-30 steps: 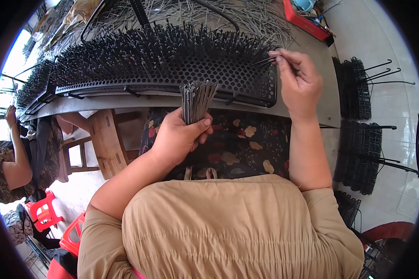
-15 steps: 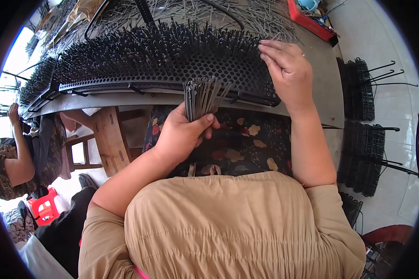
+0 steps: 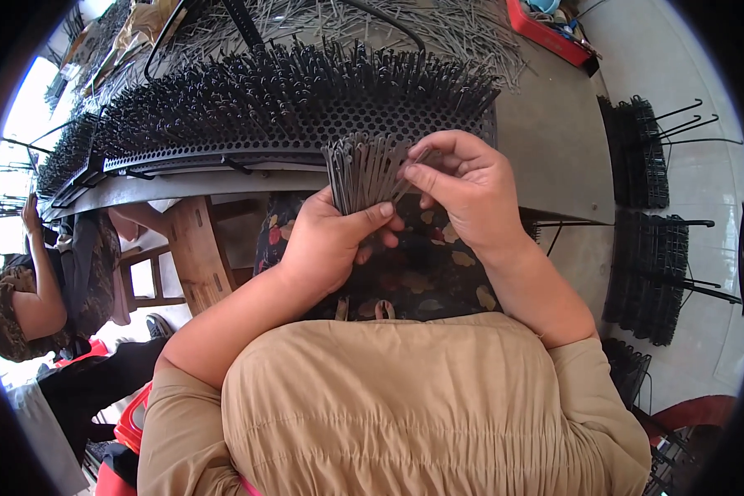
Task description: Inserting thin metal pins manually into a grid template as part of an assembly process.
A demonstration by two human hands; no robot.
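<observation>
A bundle of thin grey metal pieces with small looped ends [image 3: 362, 175] stands upright in my left hand [image 3: 318, 240], whose fingers and thumb wrap round its lower part. My right hand [image 3: 475, 194] is at the bundle's right edge, thumb and forefinger pinching the upper end of one metal piece that leans out from the others. Just beyond both hands is a black perforated rack [image 3: 264, 152]. Dark metal pieces [image 3: 289, 83] stand densely in its holes, with a row of bare holes along the near side.
Loose metal strips [image 3: 463, 37] lie heaped behind the rack. At the far right of the table is a red tray [image 3: 546, 37]. Black racks with hooks [image 3: 645, 273] stand on the floor to the right. To the left, another person [image 3: 37, 289] works near a wooden stool [image 3: 194, 256].
My right hand has come back from the rack's right end to the bundle and now pinches a piece there. My left hand keeps its hold in nearly the same place.
</observation>
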